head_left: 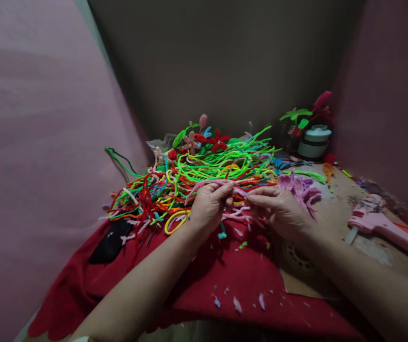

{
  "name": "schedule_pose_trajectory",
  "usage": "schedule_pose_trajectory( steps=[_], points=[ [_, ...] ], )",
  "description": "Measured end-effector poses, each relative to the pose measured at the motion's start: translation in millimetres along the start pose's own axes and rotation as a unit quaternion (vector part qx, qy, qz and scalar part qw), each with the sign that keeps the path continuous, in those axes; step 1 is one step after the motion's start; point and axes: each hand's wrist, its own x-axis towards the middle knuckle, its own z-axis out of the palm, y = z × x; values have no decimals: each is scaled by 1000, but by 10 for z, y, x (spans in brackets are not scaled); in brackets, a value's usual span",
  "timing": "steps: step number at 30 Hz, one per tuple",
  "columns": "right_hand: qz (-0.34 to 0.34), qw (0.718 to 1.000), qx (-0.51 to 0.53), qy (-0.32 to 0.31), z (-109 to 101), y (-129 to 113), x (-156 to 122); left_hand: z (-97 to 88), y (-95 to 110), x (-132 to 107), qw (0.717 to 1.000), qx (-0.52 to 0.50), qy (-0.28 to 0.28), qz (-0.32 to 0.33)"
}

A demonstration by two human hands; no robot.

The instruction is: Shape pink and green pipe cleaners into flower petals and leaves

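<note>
A pink panel (47,142) fills the left of the frame. Across the lower middle, a red cloth (239,270) covers much of the surface, with a tangled pile of pipe cleaners (221,161) at its far side. A cardboard sheet (296,282) lies at right, bearing a pink glue gun (371,216) at the right edge.

Near the centre, the left hand (213,204) and right hand (284,209) are both closed in a pinch, the two apart and facing each other. Between their fingers they hold a pink strip (199,185), one end curving out beyond the left hand, in front of the pile. A purple flower (298,187) lies just beyond the right hand. Small scraps (237,304) dot the cloth, lower centre.

The step in hand appears to be shaping the strip by fingertip. From here, the next move seems to call for a steady left pinch and light, fine control from the right.
</note>
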Motion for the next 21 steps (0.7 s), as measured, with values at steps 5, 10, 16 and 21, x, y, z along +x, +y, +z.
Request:
schedule_pose_trajectory(
  steps=[5, 10, 16, 21],
  points=[
    [-18, 991, -127, -38, 41, -79, -33, -13, 58, -82, 997, 55, 6, 56],
    [-65, 984, -160, -45, 135, -70, -100, 27, 66, -141, 994, 101, -9, 45],
    [5, 998, -52, -37, 78, 62, -81, -122, 207, -36, 990, 49, 84, 99],
    [38, 998, -24, -38, 67, 101, -53, -360, 391, 82, 981, -9, 129, 147]
  ],
)
